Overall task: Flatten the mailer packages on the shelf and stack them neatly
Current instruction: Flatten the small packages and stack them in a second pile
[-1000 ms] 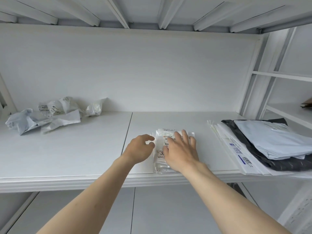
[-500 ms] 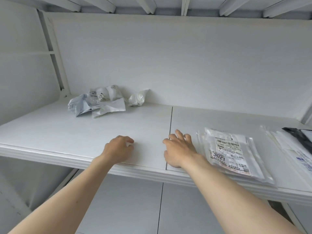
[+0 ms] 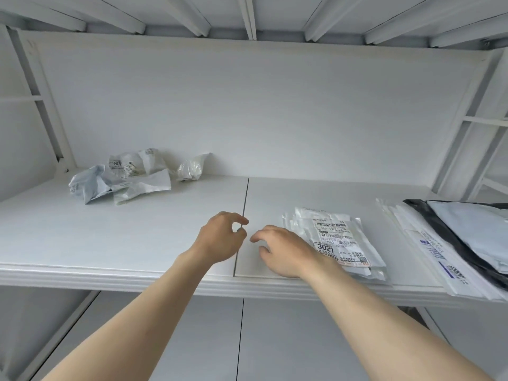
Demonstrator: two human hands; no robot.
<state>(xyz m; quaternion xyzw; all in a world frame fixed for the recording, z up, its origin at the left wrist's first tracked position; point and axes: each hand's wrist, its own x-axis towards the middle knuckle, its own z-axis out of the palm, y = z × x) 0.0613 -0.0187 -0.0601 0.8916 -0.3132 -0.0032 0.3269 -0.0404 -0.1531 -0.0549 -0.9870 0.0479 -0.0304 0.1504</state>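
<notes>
Bright even light, faint shadows, wide-angle edge bowing.

Both my bare forearms reach forward over the front edge of the shelf (image 3: 110, 243). My left hand (image 3: 220, 239) hovers at the shelf's middle seam, fingers loosely curled, thumb and forefinger near each other, holding nothing. My right hand (image 3: 283, 251) sits just right of the seam, palm down, fingers bent and relaxed, holding nothing.

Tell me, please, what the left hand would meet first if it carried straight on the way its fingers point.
Probably nothing nearby: the left hand points along bare shelf beside the seam, toward the back wall. The crumpled mailers lie well to its left, though depth is uncertain.
</notes>
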